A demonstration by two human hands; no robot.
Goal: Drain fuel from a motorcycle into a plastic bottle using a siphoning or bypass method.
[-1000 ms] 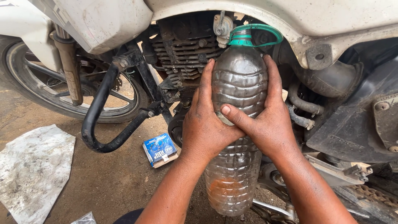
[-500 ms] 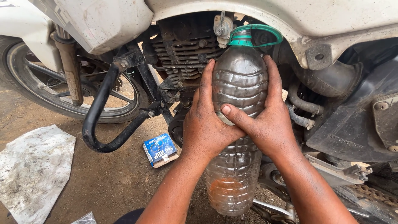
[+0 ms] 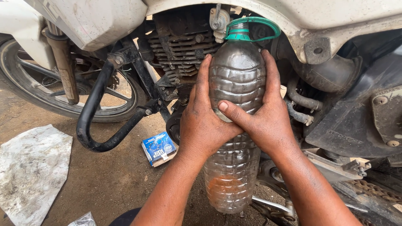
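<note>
Bottle: large ribbed clear plastic bottle (image 3: pixel 236 83) with green neck ring, upright against the motorcycle engine (image 3: pixel 184 46).
Left hand (image 3: pixel 205 125): fingers together, flat along its left side, steadying it.
Right hand (image 3: pixel 264 121): fingers together opposite, thumb across front.
Ground: small blue box (image 3: pixel 158 147).
</note>
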